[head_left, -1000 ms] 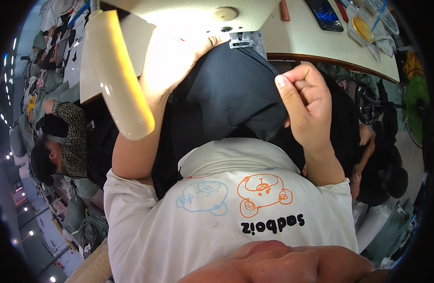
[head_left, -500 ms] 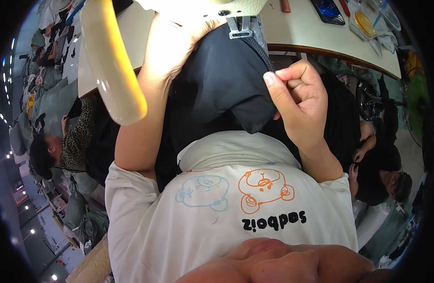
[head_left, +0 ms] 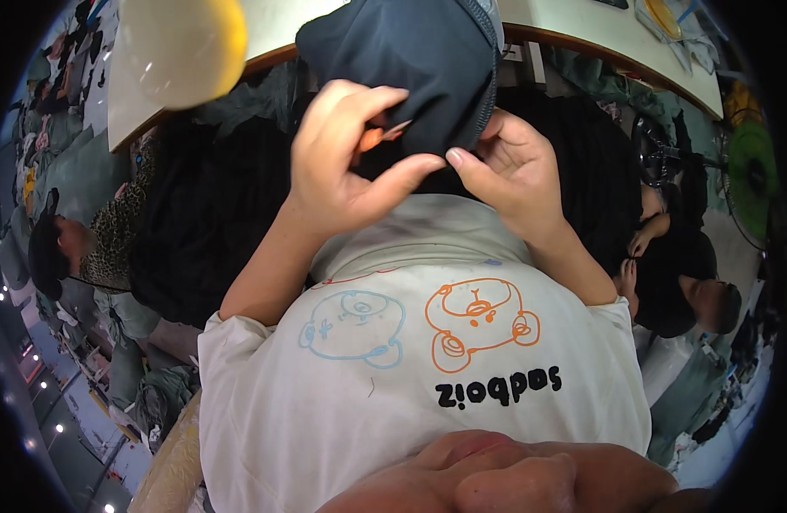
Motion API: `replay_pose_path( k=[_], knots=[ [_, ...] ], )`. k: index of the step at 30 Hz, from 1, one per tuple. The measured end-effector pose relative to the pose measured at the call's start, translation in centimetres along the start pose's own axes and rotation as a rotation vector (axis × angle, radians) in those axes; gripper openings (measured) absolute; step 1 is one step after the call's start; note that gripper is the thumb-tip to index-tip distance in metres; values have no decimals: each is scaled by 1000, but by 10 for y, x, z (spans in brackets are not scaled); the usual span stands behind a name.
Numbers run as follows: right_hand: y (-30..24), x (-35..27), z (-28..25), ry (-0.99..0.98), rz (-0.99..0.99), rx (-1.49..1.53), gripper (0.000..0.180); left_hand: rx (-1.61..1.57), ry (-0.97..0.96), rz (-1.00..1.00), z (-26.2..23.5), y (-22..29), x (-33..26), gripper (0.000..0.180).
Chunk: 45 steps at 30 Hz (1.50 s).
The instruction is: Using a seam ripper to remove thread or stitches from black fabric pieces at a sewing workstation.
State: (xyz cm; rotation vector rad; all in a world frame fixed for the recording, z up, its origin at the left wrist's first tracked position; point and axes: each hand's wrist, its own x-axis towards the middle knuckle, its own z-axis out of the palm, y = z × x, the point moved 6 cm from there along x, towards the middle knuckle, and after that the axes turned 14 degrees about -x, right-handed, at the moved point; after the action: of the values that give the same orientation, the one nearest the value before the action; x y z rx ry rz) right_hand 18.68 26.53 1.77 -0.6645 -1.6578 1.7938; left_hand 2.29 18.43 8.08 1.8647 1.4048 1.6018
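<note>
A dark navy piece of cloth (head_left: 402, 64) hangs over the table's near edge, an overcast seam (head_left: 487, 77) running down its right side. At its lower right corner, my right hand (head_left: 517, 162) pinches the cloth between thumb and curled fingers. My left hand (head_left: 338, 158) is closed round small orange-handled thread snips (head_left: 372, 139), partly hidden by the fingers; their pointed metal tip lies against the cloth. Both thumb tips nearly meet below the cloth's lower edge.
A pale rounded machine part with a yellow glow (head_left: 179, 51) juts in at upper left. The pale table (head_left: 598, 38) curves across the top, with a yellow roll (head_left: 663, 17) at right. Co-workers sit on both sides; a green fan (head_left: 748, 184) stands far right.
My left hand has come down from the sewing machine toward my right hand, with orange snips now visible in it. The cloth has moved away from the presser foot, which has left the view.
</note>
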Motion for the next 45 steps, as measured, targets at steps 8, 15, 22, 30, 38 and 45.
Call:
replay_pose_path(
  k=[8,15,22,30,38,45],
  knots=[
    [-14,-19,11,35,74,203,25,-612,-91,-499,25,-26,-41,14],
    [-1,-22,19,116,133,-31,18,-632,56,-596,26,-30,-53,14],
    [19,-32,12,405,272,329,22,-489,325,-503,-25,-30,-50,17],
    [43,-47,8,300,291,286,14,-154,18,-258,10,-11,-43,20],
    [33,-29,11,316,220,218,24,221,-31,-110,25,-22,-16,25],
    [4,-32,15,297,55,143,18,-576,-254,-356,13,-1,-14,12]
  ],
)
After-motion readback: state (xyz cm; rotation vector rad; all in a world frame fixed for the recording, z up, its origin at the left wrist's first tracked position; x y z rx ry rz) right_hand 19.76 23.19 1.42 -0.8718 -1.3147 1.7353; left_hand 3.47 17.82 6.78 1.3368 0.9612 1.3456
